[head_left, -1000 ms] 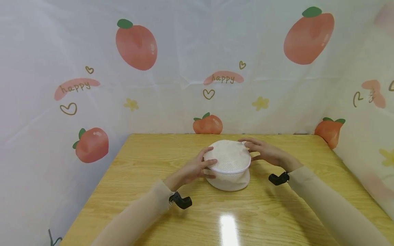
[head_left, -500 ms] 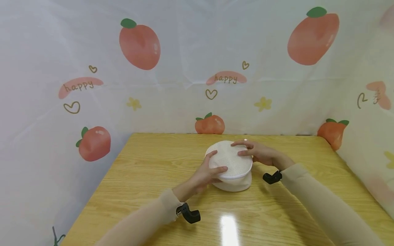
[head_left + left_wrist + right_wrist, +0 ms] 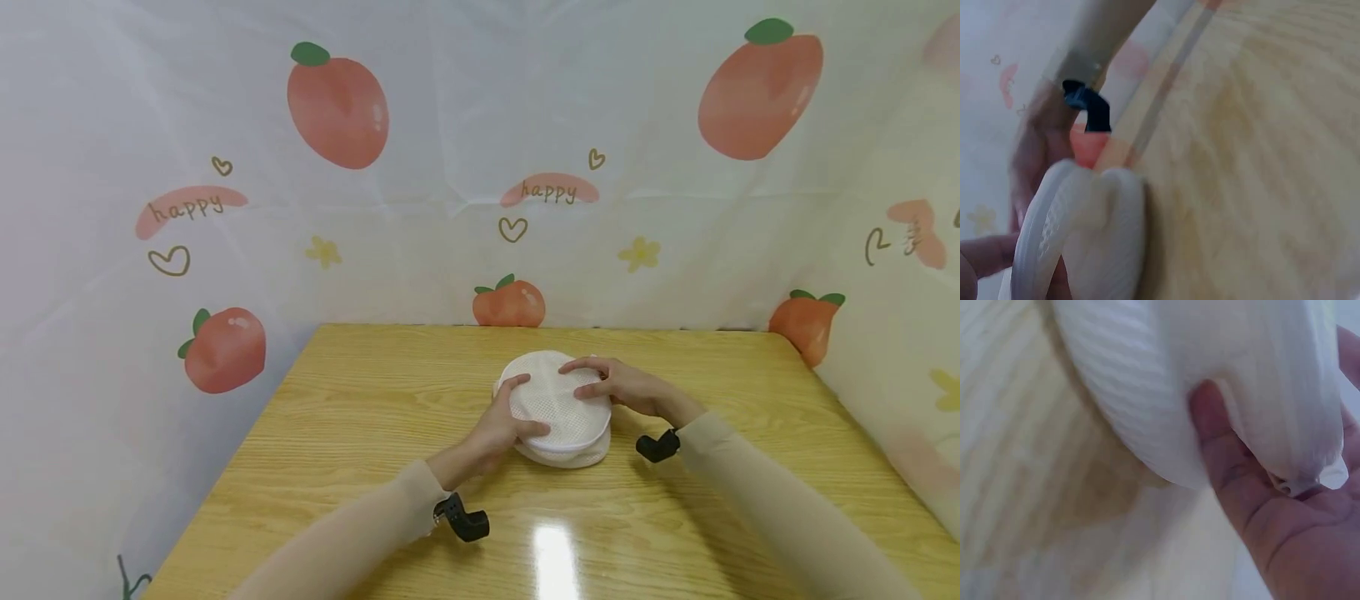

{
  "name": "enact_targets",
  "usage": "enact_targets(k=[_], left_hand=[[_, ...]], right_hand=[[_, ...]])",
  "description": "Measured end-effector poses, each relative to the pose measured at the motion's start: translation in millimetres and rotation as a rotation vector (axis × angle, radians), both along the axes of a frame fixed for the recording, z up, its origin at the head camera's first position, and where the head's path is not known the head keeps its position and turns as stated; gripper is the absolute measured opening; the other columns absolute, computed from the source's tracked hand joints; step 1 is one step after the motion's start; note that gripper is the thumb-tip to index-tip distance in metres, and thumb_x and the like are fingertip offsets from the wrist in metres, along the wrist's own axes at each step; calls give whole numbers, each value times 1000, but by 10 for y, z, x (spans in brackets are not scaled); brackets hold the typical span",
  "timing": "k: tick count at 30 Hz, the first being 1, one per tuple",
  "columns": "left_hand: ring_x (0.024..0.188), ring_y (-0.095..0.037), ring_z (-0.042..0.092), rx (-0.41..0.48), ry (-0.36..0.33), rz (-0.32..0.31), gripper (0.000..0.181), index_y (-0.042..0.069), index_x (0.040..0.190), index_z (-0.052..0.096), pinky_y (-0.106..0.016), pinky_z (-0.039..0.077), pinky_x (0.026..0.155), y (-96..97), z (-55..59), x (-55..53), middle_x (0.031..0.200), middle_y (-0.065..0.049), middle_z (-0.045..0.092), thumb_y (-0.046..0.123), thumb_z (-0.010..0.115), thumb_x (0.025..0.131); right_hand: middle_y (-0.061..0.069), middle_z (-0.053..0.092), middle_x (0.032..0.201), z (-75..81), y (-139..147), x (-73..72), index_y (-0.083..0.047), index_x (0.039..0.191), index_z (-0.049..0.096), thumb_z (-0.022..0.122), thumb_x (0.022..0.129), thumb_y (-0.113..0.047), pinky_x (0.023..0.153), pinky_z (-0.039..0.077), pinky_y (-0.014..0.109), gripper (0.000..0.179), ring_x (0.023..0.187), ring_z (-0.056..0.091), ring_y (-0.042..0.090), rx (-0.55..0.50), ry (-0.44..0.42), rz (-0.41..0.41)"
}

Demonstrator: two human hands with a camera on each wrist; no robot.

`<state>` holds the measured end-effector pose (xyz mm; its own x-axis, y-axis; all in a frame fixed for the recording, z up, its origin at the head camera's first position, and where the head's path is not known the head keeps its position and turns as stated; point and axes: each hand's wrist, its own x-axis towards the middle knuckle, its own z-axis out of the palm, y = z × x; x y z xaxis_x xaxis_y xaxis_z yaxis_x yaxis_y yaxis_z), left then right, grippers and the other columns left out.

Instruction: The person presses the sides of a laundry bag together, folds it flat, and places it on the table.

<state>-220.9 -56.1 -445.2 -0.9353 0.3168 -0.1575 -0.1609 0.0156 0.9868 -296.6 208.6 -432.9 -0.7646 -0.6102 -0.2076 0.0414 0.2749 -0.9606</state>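
Note:
A round white mesh laundry bag point(image 3: 553, 404) with a white piped rim sits squashed low on the wooden table. My left hand point(image 3: 489, 435) grips its left side, with two digits spread over the mesh top and the others tucked below the rim. From the right, my right hand point(image 3: 628, 387) holds the opposite rim, fingers over the top. In the right wrist view, the thumb point(image 3: 1213, 419) presses in between the upper rim and the base, beside a small zipper end point(image 3: 1288, 486). The left wrist view shows the bag's side point(image 3: 1107, 231) folded into a narrow gap.
The wooden table point(image 3: 360, 392) reaches back to a white cloth backdrop point(image 3: 420, 125) printed with peaches and hearts. A black wrist mount point(image 3: 467, 521) sits on the left wrist and another black mount point(image 3: 657, 447) on the right. Light glares off the table's front.
Both hands have moved inward from the bag's sides, and their fingers now lie over its top. The bag has become flatter, its top sinking toward the table.

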Motion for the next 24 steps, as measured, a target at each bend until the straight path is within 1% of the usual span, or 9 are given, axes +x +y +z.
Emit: enact_targets(k=[5, 8, 11, 13, 15, 17, 19, 21, 24], left_hand=[[120, -32, 55, -16, -37, -73, 87, 15, 158, 38, -34, 55, 88, -182, 45, -201, 155, -23, 33, -9, 77, 85], [127, -34, 53, -33, -14, -66, 85, 18, 158, 41, -38, 55, 93, -290, 76, -294, 154, -23, 34, -7, 77, 86], [131, -37, 52, -66, 33, -50, 79, 19, 157, 43, -42, 54, 101, -377, 86, -314, 157, -22, 33, -5, 75, 89], [132, -37, 51, -101, 58, -51, 76, 19, 158, 42, -44, 53, 103, -420, 85, -287, 158, -20, 33, -1, 74, 92], [128, -36, 54, -136, 65, -45, 72, 19, 159, 41, -43, 54, 101, -445, 92, -233, 157, -20, 33, 6, 73, 96], [117, -33, 57, -180, 61, -27, 71, 20, 160, 37, -41, 57, 93, -456, 113, -166, 150, -21, 36, 14, 72, 99], [101, -28, 58, -206, 34, -10, 71, 22, 162, 33, -37, 56, 80, -454, 148, -95, 138, -21, 40, 22, 70, 102], [88, -25, 56, -205, -1, -8, 71, 23, 163, 29, -35, 53, 71, -437, 188, -29, 130, -21, 44, 28, 68, 104], [86, -23, 58, -142, -51, -23, 72, 21, 164, 23, -35, 53, 71, -390, 234, 44, 131, -22, 48, 30, 64, 106]], right_hand=[[25, 38, 149, 145, 70, 6, -8, 151, 53, 68, 103, -17, 87, 59, 45, 51, 112, 62, 30, 49, 18, 35], [23, 43, 147, 195, 115, 10, -9, 152, 52, 66, 104, -17, 85, 60, 46, 51, 110, 63, 29, 52, -9, 78], [24, 51, 140, 211, 152, 13, -9, 154, 50, 65, 104, -14, 85, 61, 46, 52, 107, 67, 31, 43, -55, 127], [27, 54, 136, 219, 178, 13, -10, 156, 48, 65, 104, -13, 87, 61, 49, 54, 106, 69, 33, 50, -69, 155], [28, 50, 142, 235, 204, 12, -12, 158, 45, 65, 104, -14, 91, 59, 49, 57, 113, 66, 33, 75, -47, 169], [28, 43, 148, 256, 216, 8, -16, 159, 44, 66, 104, -18, 96, 57, 51, 60, 119, 62, 34, 108, -2, 152], [26, 33, 155, 274, 212, -2, -20, 161, 42, 67, 104, -21, 100, 54, 51, 62, 126, 58, 34, 125, 30, 120], [24, 27, 157, 284, 188, -9, -20, 162, 41, 68, 103, -22, 102, 53, 50, 64, 128, 56, 35, 118, 47, 97], [22, 25, 159, 280, 139, -9, -18, 161, 41, 69, 103, -19, 99, 55, 50, 64, 124, 59, 36, 85, 25, 88]])
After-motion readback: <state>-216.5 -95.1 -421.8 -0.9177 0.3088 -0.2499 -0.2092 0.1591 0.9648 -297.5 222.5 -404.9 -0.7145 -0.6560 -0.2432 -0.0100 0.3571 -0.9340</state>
